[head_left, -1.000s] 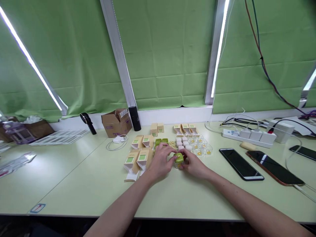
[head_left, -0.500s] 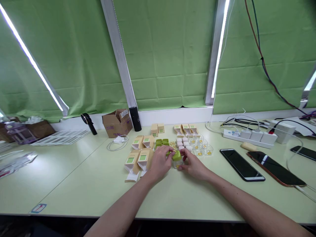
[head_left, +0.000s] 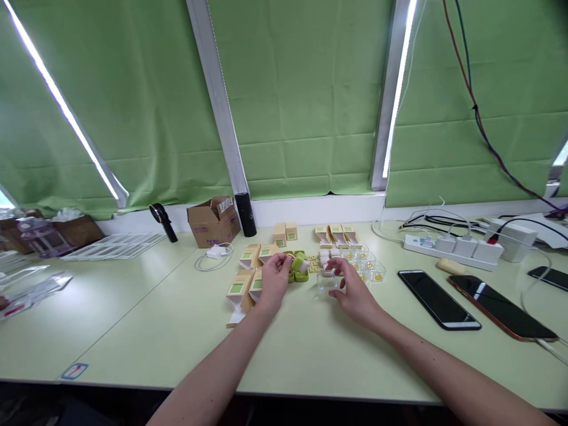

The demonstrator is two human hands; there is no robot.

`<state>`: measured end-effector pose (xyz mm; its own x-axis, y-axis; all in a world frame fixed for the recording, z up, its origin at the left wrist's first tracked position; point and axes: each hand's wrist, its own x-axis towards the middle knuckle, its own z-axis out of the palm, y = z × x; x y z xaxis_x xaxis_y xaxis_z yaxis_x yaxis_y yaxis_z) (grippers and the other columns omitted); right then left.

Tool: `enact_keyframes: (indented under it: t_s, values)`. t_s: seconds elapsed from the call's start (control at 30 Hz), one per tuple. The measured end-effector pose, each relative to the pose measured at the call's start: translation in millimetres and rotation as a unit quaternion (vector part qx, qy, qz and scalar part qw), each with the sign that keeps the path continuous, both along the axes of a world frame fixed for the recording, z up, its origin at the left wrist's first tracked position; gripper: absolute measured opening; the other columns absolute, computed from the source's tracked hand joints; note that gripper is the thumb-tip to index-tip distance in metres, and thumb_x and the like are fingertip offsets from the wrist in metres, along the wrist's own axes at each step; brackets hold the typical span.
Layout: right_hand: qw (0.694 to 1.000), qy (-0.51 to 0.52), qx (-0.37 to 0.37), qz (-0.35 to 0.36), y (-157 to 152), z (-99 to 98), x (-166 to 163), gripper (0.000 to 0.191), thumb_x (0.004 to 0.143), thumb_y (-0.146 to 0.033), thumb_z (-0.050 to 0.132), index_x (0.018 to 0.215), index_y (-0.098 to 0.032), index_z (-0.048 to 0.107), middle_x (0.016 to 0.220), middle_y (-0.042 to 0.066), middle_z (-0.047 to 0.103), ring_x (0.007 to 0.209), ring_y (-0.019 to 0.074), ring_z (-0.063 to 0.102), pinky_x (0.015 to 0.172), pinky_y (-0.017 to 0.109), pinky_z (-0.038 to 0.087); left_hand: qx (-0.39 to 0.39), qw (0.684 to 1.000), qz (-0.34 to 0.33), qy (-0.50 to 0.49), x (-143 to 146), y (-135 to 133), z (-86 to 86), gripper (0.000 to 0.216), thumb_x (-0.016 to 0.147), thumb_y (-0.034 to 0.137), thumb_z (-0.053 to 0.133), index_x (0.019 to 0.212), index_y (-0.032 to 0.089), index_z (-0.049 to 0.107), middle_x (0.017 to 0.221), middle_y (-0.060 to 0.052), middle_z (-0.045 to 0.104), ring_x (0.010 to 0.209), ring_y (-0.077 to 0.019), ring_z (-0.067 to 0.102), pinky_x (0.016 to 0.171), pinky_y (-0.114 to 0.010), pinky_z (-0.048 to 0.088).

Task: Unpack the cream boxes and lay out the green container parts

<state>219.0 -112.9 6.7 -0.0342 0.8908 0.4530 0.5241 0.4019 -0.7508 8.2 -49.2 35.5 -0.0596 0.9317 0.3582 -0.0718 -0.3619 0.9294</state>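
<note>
My left hand [head_left: 277, 277] pinches a small green lid [head_left: 299, 261] that is tilted, with a pale block at its right end. Just under it stand green square containers [head_left: 302, 276]. My right hand [head_left: 354, 293] curves around the right side of a small clear cup [head_left: 326, 281], thumb in front and fingers behind its rim. Beyond the right hand are pale pink blocks [head_left: 324, 255] and several clear cups with yellow centres [head_left: 377, 273]. Small yellowish square pieces [head_left: 313, 264] lie between the green containers and the pink blocks.
Open cardboard boxes with green labels [head_left: 240, 290] stand left of my left hand, and more small boxes [head_left: 338, 234] sit behind. A phone [head_left: 437, 299] and a power strip [head_left: 457, 251] are at right. A brown carton [head_left: 213, 223] and a black cylinder [head_left: 245, 214] stand at the back.
The green lid has come off the clear cup and moved up and left in my left hand, now tilted. My right hand stays around the clear cup, slightly shifted right.
</note>
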Motion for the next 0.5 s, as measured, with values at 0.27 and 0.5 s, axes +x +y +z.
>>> enact_keyframes:
  t_s: [0.27, 0.5]
  values:
    - [0.991, -0.023, 0.128, -0.022, -5, 6.9, 2, 0.055, 0.087, -0.018, 0.060, 0.136, -0.031, 0.039, 0.131, 0.010, 0.057, 0.117, 0.0292, 0.057, 0.096, 0.050, 0.052, -0.013, 1.000, -0.012, -0.011, 1, -3, 1.2, 0.040, 0.073, 0.051, 0.083, 0.083, 0.014, 0.070, 0.078, -0.003, 0.068, 0.067, -0.0126, 0.058, 0.065, -0.025, 0.048]
    - [0.985, -0.002, 0.170, -0.027, -6, 12.9, 4, 0.043, 0.094, -0.028, 0.059, 0.132, -0.031, 0.041, 0.136, 0.012, 0.056, 0.130, 0.0307, 0.052, 0.110, 0.056, 0.044, -0.002, 1.000, -0.013, -0.003, 1, -4, 0.7, 0.040, 0.074, 0.052, 0.082, 0.082, 0.015, 0.070, 0.077, -0.004, 0.069, 0.066, -0.0128, 0.059, 0.064, -0.024, 0.050]
